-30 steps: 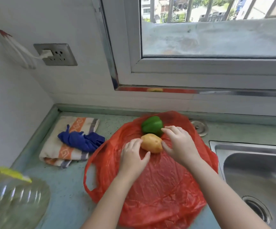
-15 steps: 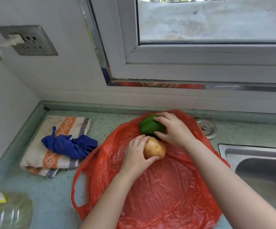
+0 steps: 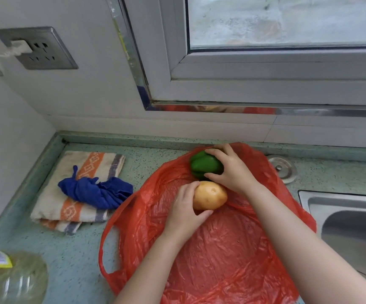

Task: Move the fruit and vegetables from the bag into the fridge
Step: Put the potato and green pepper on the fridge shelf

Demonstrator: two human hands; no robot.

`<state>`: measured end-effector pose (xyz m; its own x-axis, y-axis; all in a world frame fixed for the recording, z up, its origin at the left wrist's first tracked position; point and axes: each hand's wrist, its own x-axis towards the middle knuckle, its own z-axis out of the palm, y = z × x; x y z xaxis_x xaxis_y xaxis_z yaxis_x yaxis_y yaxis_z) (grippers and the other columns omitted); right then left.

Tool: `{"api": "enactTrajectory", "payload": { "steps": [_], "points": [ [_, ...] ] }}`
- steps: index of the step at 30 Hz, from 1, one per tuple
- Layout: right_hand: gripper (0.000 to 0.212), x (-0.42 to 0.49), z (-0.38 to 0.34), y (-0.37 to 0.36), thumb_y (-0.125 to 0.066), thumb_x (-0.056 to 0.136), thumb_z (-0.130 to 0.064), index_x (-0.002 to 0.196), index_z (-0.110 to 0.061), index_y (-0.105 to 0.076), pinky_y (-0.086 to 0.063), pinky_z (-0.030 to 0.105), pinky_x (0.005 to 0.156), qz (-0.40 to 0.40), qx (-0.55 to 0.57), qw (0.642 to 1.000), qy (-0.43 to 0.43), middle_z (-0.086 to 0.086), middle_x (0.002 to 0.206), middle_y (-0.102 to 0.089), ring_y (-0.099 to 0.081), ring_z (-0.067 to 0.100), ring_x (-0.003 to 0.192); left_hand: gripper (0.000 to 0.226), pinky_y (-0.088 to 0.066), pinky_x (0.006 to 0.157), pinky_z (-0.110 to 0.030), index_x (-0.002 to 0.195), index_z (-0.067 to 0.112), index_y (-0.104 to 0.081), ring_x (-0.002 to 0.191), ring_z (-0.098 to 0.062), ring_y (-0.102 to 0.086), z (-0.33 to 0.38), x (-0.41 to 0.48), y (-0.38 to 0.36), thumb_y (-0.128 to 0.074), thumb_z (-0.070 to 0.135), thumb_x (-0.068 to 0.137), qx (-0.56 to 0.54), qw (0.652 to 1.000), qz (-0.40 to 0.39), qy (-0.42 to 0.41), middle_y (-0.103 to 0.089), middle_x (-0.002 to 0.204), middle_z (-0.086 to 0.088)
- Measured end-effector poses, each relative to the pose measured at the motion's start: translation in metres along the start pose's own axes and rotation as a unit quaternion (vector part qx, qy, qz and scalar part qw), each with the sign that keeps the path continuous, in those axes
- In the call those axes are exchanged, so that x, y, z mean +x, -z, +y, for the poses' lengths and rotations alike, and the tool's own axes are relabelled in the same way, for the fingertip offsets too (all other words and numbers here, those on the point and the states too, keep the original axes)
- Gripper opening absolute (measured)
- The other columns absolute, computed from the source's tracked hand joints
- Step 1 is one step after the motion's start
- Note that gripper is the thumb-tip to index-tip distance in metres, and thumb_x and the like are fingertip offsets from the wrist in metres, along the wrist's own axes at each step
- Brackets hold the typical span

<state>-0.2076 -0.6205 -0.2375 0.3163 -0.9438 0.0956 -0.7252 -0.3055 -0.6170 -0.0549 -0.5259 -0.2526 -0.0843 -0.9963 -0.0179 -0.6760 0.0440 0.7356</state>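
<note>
Worktop (image 3: pixel 78 255) of speckled green carries a red plastic bag (image 3: pixel 221 260) spread flat beside the sink (image 3: pixel 353 227). Left of the bag lies a striped towel (image 3: pixel 52 207) with a blue cloth (image 3: pixel 96 191) on it. On the bag, the right hand (image 3: pixel 232 170) curls its fingers around the green pepper (image 3: pixel 206 165); the left hand (image 3: pixel 184 213) grips the potato (image 3: pixel 210 195) between fingers and thumb

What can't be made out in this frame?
- Head view: no fridge in frame.
- Far side of the green pepper: covered by the right hand.
- Potato's left end: behind the left hand.
- Bottle: cut off by the frame's corner, label blurred.
</note>
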Motion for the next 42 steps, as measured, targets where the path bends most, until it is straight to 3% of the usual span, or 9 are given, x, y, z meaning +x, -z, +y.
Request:
{"api": "enactTrajectory", "payload": {
  "steps": [3,8,12,20,27,32,36,42],
  "points": [
    [0.066,-0.004,0.003,0.002,-0.079,0.066,-0.027,0.127,-0.021,-0.052,-0.043,0.039,0.095,0.020,0.021,0.999,-0.024,0.006,0.128,-0.044,-0.046,0.026,0.115,0.064,-0.020,0.086,0.004,0.126,0.019,-0.046,0.111,-0.006,-0.042,-0.001,-0.003,0.001,-0.076,0.024,0.070,-0.007,1.000,0.012,0.010,-0.044,0.121,0.005],
    [0.066,-0.017,0.003,0.003,-0.079,0.067,-0.026,0.127,-0.020,-0.052,-0.042,0.033,0.092,0.051,0.026,0.997,-0.054,0.006,0.127,-0.044,-0.047,0.024,0.114,0.063,-0.028,0.090,-0.014,0.125,0.020,-0.043,0.110,-0.010,-0.043,0.004,-0.008,-0.002,-0.075,0.028,0.070,-0.003,1.000,0.002,0.017,-0.045,0.122,0.004],
    [0.065,-0.031,0.003,0.004,-0.079,0.067,-0.025,0.126,-0.018,-0.053,-0.038,0.029,0.093,0.072,0.028,0.995,-0.069,0.007,0.126,-0.044,-0.046,0.025,0.114,0.066,-0.031,0.095,-0.019,0.125,0.023,-0.044,0.113,-0.010,-0.043,0.008,-0.010,-0.004,-0.077,0.030,0.068,-0.020,1.000,-0.017,0.018,-0.046,0.122,0.006],
    [0.064,-0.060,-0.011,0.007,-0.080,0.065,-0.023,0.123,-0.016,-0.055,-0.034,0.025,0.091,0.107,0.023,0.991,-0.073,0.008,0.124,-0.046,-0.047,0.025,0.113,0.062,-0.027,0.077,0.003,0.118,0.026,-0.047,0.099,-0.005,-0.043,0.016,-0.038,0.005,-0.080,0.030,0.064,-0.049,0.998,0.011,0.042,-0.043,0.112,0.009],
    [0.064,-0.098,-0.036,0.030,-0.081,0.064,-0.021,0.122,-0.015,-0.056,-0.032,0.024,0.095,0.169,0.039,0.982,-0.071,0.009,0.126,-0.046,-0.044,0.022,0.117,0.059,-0.034,0.071,0.002,0.109,0.037,-0.043,0.095,0.000,-0.047,0.027,-0.084,0.034,-0.081,0.030,0.064,-0.080,0.991,0.081,0.063,-0.046,0.113,0.009],
    [0.062,-0.138,-0.059,0.055,-0.081,0.065,-0.019,0.122,-0.017,-0.056,-0.032,0.025,0.095,0.214,0.048,0.972,-0.080,0.007,0.125,-0.045,-0.043,0.021,0.118,0.056,-0.039,0.069,-0.006,0.101,0.044,-0.041,0.098,0.003,-0.045,0.047,-0.115,0.055,-0.081,0.033,0.063,-0.093,0.988,0.110,0.046,-0.047,0.111,0.011],
    [0.061,-0.171,-0.082,0.076,-0.081,0.066,-0.019,0.121,-0.019,-0.056,-0.039,0.033,0.096,0.243,0.060,0.964,-0.088,0.004,0.124,-0.044,-0.045,0.020,0.116,0.055,-0.042,0.073,-0.014,0.100,0.043,-0.042,0.100,-0.002,-0.048,0.066,-0.135,0.067,-0.082,0.034,0.062,-0.107,0.987,0.117,0.017,-0.048,0.110,0.013],
    [0.059,-0.227,-0.113,0.096,-0.081,0.065,-0.017,0.119,-0.017,-0.058,-0.034,0.024,0.090,0.290,0.064,0.950,-0.101,-0.001,0.117,-0.041,-0.042,0.009,0.106,0.056,-0.048,0.078,-0.023,0.102,0.041,-0.044,0.099,-0.003,-0.051,0.091,-0.162,0.079,-0.082,0.035,0.062,-0.138,0.983,0.115,-0.029,-0.049,0.108,0.017]
  ]
}}
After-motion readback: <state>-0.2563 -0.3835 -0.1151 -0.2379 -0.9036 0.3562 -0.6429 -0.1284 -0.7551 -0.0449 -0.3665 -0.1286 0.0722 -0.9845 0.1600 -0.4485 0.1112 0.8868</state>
